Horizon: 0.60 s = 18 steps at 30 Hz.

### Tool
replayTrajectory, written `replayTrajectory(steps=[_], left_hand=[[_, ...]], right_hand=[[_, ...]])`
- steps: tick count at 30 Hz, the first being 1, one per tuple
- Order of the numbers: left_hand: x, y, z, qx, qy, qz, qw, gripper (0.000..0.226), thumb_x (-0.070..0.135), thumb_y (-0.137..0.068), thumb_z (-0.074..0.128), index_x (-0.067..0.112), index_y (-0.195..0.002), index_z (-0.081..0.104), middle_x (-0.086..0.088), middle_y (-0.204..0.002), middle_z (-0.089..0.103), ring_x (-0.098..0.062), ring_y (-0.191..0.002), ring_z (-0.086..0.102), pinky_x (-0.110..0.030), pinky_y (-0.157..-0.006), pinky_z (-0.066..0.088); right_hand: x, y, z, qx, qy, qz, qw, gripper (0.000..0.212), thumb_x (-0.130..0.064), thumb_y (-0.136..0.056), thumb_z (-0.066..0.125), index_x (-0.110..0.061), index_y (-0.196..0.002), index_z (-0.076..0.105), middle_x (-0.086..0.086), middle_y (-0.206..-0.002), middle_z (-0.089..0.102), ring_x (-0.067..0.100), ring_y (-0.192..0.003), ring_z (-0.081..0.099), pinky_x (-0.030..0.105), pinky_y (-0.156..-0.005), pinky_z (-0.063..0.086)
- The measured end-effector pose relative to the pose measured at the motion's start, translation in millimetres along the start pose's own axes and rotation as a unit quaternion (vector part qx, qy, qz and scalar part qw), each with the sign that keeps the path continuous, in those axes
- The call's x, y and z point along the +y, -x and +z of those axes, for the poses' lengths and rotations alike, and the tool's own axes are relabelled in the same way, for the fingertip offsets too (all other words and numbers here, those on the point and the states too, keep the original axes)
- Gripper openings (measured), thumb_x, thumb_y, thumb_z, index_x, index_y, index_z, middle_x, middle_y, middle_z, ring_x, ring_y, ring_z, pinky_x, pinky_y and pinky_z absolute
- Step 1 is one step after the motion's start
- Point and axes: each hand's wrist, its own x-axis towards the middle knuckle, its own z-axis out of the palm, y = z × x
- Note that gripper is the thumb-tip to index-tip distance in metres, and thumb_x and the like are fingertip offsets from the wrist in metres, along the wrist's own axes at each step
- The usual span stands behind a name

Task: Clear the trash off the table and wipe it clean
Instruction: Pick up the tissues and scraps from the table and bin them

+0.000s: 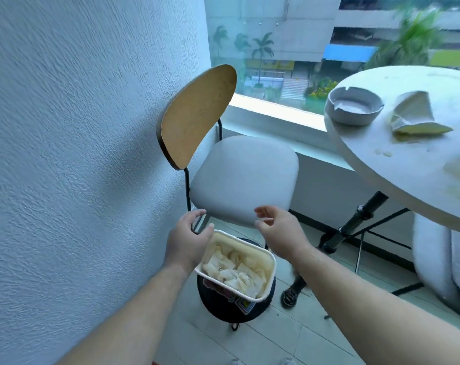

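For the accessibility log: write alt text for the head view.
The left hand and right hand hover open over a white container of crumpled tissues sitting on a black bin beside a chair. An ashtray and crumpled sheet lie on the round table.

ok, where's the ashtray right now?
Head view, upper right: the grey ashtray sits on the round white table near its left edge. It is just left of the crumpled pale sheet and not touching it.
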Motion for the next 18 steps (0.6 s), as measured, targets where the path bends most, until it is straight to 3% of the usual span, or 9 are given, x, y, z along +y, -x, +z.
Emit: replayTrajectory(steps=[5,9,12,14,18], left_hand=[[48,-18,-21,0.003,0.029,0.079,0.996,0.039,0.026,-0.093,0.073,0.025,-0.132,0.069,0.008,-0.129,0.064,-0.007,-0.124,0.054,-0.027,-0.1,0.042],[90,-33,-33,0.005,0.054,0.131,0.99,0.037,0.027,-0.093,0.072,0.026,-0.13,0.07,0.006,-0.119,0.062,-0.018,-0.124,0.06,-0.039,-0.103,0.052],[118,-41,-34,0.0,0.067,0.178,0.982,0.036,0.031,-0.094,0.071,0.026,-0.13,0.069,0.004,-0.126,0.065,-0.015,-0.122,0.058,-0.041,-0.104,0.052],[136,-45,-31,-0.005,0.071,0.2,0.977,0.037,0.032,-0.095,0.07,0.026,-0.131,0.068,0.001,-0.127,0.065,-0.014,-0.118,0.057,-0.043,-0.101,0.053],[178,-47,-16,-0.007,0.081,0.239,0.968,0.034,0.032,-0.095,0.07,0.025,-0.129,0.069,-0.001,-0.122,0.067,-0.015,-0.112,0.059,-0.042,-0.097,0.055]], right_hand=[[-46,3,-43,0.063,-0.022,-0.04,0.997,0.033,-0.02,-0.099,0.061,-0.028,-0.131,0.065,-0.009,-0.12,0.07,0.009,-0.105,0.068,0.027,-0.086,0.054],[-82,11,-80,0.121,-0.041,-0.082,0.988,0.034,-0.021,-0.097,0.064,-0.027,-0.13,0.066,-0.011,-0.115,0.072,0.008,-0.102,0.071,0.032,-0.092,0.057],[-99,20,-111,0.166,-0.052,-0.105,0.979,0.031,-0.021,-0.097,0.065,-0.027,-0.128,0.066,-0.011,-0.112,0.072,0.006,-0.099,0.071,0.021,-0.076,0.056],[-104,25,-132,0.195,-0.059,-0.109,0.973,0.031,-0.021,-0.097,0.065,-0.029,-0.127,0.065,-0.012,-0.111,0.072,0.006,-0.097,0.071,0.021,-0.071,0.054],[-100,36,-174,0.245,-0.073,-0.115,0.96,0.03,-0.016,-0.096,0.065,-0.026,-0.124,0.067,-0.009,-0.105,0.074,0.012,-0.092,0.073,0.029,-0.081,0.056]])
